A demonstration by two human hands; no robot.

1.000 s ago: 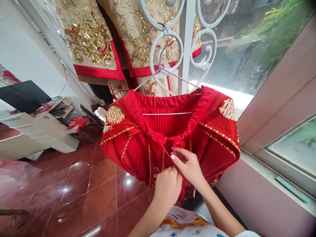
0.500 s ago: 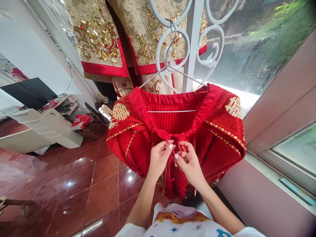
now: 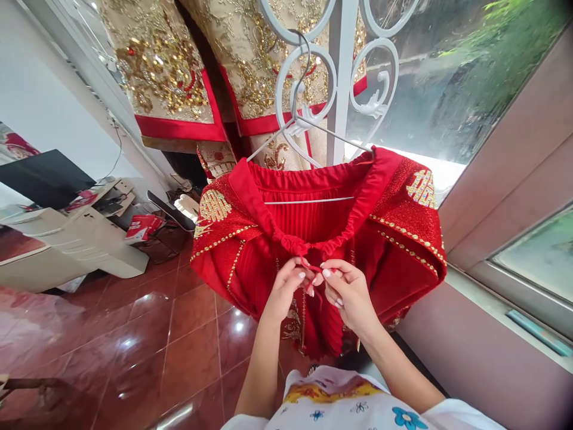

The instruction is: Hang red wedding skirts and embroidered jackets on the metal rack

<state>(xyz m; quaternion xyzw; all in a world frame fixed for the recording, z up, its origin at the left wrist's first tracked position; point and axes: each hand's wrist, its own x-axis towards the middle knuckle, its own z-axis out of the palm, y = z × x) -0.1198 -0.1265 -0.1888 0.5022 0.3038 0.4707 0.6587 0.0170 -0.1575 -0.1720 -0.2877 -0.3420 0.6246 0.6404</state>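
The left hand (image 3: 282,294) and right hand (image 3: 353,291) now pinch the red cord (image 3: 317,269) crosswise between their fingers (image 3: 342,266), its strands seemingly brought together.

You've got a wht top (image 3: 299,419) on, w/ a print across the front. Along the far edge of what shows, a yellow-orange band (image 3: 331,392) w/ darker reddish marks runs L to R. Nearer you: a sm. blue flower (image 3: 317,415) L of ctr, a thin dk-outlined flower (image 3: 360,407) to its R, & a bigger blue flower (image 3: 406,419) farther R, cut off at the near edge. Your L sleeve (image 3: 244,423) & R sleeve (image 3: 461,415) are wht too, forearms (image 3: 260,364) bare beyond. Nails on your L hand (image 3: 282,292) & R hand (image 3: 351,295) look varnished, approx. wht.
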